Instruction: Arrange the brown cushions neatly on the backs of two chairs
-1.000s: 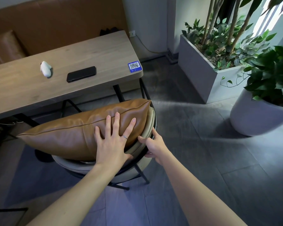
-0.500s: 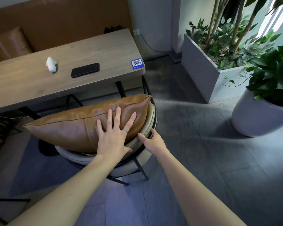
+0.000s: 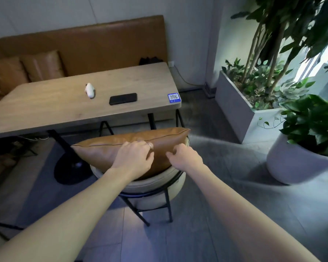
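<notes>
The brown leather cushion (image 3: 133,148) is seen lying on the curved backrest of the cream chair (image 3: 155,188), its long axis running from lower left to upper right, roughly along the near edge of the wooden worktop (image 3: 64,104) beyond it; its left end overhangs the chair well past the backrest, while its right corner sits just above the backrest's right end. The left hand (image 3: 134,159) is laid on the cushion's near face right of its middle, fingers curled over the top seam in a loose grip; whether the leather is actually pinched cannot be told. The right hand (image 3: 184,157) is set just beside it toward the right end, fingers bent against the cushion's face, nothing clearly held. Both hands therefore lie right of centre, so a shift rightward along the long axis is judged necessary to centre the cushion.
</notes>
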Motion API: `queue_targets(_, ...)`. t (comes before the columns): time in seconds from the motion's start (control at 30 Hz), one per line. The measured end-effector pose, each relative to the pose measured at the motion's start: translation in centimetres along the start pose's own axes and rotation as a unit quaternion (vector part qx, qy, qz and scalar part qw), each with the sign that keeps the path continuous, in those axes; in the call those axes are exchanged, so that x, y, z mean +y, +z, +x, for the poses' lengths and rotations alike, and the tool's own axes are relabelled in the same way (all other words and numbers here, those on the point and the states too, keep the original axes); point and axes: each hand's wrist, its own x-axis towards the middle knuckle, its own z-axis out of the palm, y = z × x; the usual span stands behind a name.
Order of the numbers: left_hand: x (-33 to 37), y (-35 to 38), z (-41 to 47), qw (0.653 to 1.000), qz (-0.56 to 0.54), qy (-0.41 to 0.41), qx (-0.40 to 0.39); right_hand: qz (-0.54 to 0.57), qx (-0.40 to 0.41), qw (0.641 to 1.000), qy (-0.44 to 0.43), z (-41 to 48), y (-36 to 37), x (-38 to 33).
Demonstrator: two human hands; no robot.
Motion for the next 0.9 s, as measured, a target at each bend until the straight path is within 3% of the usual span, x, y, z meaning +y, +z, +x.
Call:
queue_targets(0.27,-7.0,-11.5,-7.8,0.995,0.063,-0.046,0.065,-0.090,0.079,0.986,-0.118,-9.7,-3.5,-13.2)
queue_targets(0.43,-11.7,-20.3,-17.1,0.984,0.058,-0.098,0.140,-0.157,0.165,0.946,-0.231,-19.4,-3.9,-22.9)
queue_targets(0.57,-14.9,-26.8,-26.0,0.965,0.093,-0.137,0.205,-0.211,0.259,0.890,-0.311,-28.5,-3.3,-29.9)
queue_targets(0.77,-19.1,-36.8,-40.2,0.915,0.139,-0.206,0.319,-0.174,0.402,0.783,-0.441,-41.3,-2.5,-38.3)
queue_targets(0.9,-22.6,-42.2,-48.0,0.877,0.163,-0.247,0.378,-0.146,0.437,0.730,-0.505,-47.7,-2.1,-43.4)
